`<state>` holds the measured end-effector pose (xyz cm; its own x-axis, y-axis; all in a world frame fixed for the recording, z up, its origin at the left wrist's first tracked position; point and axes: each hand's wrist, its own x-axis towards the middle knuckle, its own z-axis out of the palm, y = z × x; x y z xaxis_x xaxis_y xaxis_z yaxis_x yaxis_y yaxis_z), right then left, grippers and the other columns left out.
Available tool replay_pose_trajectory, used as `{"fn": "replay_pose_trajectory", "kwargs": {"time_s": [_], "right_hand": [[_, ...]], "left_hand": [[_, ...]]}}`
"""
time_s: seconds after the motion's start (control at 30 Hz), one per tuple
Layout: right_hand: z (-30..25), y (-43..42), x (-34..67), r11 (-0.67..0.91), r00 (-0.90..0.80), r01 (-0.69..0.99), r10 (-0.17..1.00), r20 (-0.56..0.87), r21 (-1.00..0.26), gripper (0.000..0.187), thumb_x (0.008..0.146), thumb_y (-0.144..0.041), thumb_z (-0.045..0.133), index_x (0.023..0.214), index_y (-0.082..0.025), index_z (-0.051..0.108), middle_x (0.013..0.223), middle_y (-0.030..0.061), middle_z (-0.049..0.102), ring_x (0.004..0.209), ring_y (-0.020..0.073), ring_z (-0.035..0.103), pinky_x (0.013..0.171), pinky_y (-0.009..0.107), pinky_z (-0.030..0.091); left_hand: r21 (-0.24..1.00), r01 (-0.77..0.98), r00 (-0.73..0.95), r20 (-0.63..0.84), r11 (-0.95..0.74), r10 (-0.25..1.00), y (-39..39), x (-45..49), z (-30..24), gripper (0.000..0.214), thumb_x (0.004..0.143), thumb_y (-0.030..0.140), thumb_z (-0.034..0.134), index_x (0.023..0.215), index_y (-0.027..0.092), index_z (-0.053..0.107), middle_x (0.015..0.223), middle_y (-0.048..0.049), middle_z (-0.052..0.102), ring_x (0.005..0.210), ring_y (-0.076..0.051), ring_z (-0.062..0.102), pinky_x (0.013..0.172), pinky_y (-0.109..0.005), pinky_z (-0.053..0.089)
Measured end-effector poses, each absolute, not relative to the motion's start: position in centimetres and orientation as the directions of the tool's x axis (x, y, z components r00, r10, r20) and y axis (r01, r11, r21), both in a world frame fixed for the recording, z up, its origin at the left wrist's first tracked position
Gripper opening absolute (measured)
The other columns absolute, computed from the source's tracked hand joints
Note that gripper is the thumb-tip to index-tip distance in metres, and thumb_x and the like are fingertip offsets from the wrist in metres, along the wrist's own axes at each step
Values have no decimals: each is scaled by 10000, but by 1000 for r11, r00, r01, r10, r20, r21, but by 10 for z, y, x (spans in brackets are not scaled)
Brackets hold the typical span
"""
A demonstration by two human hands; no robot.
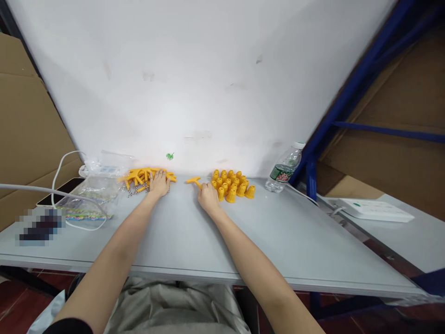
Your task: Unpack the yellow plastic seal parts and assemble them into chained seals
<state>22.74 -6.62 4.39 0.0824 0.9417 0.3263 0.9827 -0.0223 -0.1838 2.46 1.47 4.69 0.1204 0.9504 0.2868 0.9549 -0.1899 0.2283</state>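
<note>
My left hand [160, 184] lies with fingers spread over the right part of a heap of yellow T-shaped plastic pieces [139, 176]. Small metal bits, perhaps chains, show along the heap's front edge. In my right hand [208, 197] is the stem of one yellow T-shaped piece [193, 180], its crossbar pointing up and left, close to the table. Just right of that hand, several yellow ribbed plastic cones [231, 183] stand in a cluster. The tips of my right fingers are partly hidden.
A clear bottle [285, 168] leans at the back right by a blue metal frame [310, 178]. At left lie plastic bags [100, 190], a white cable [54, 190] and a dark flat device [66, 190]. A white power strip [375, 209] sits far right. A white panel [208, 93] rises behind the table.
</note>
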Motion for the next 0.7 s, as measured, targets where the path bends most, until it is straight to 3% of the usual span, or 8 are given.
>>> {"fn": "replay_pose_trajectory", "kwargs": {"time_s": [0.17, 0.33, 0.47, 0.6, 0.7], "right_hand": [[52, -70, 223, 10, 76, 978, 914, 398, -209, 376, 961, -171, 401, 1278, -90, 585, 1159, 194, 623, 1046, 284, 580, 864, 369, 417], [54, -70, 222, 140, -23, 971, 863, 505, -195, 405, 978, -168, 396, 1346, -137, 562, 1225, 183, 634, 1124, 285, 556, 964, 415, 364], [55, -71, 222, 339, -212, 934, 783, 585, -116, 402, 997, -155, 370, 1346, -191, 565, 1260, 145, 645, 1144, 244, 562, 1046, 422, 293], [55, -74, 219, 404, -285, 912, 745, 603, -68, 375, 1003, -167, 364, 1305, -208, 582, 1248, 131, 657, 1169, 236, 552, 1093, 430, 233], [55, -77, 217, 395, -294, 916, 782, 550, -73, 355, 1003, -217, 398, 1313, -185, 568, 1227, 144, 664, 1151, 250, 561, 1108, 446, 219]], "left_hand": [[238, 934, 156, 400, -266, 903, 2, 30, 56, 575, 924, 232, 390, 1490, 136, 412, 1592, -168, 326, 1500, -310, 249, 1228, -576, 98], [180, 867, 330, 493, -465, 805, -27, 50, 73, 606, 916, 176, 427, 1512, 271, 380, 1617, -95, 299, 1473, -272, 315, 1222, -537, 171], [214, 875, 272, 524, -434, 807, -46, 57, 79, 502, 924, 168, 426, 1405, 268, 532, 1472, -115, 511, 1367, -289, 460, 1211, -562, 168], [279, 888, 186, 510, -366, 840, -55, 49, 75, 453, 927, 169, 417, 1344, 220, 588, 1211, -123, 675, 1144, -272, 617, 1089, -433, 389], [295, 890, 163, 505, -347, 848, -58, 43, 72, 421, 912, 182, 455, 1302, 220, 610, 1178, -104, 692, 1081, -268, 643, 991, -379, 444]]}}
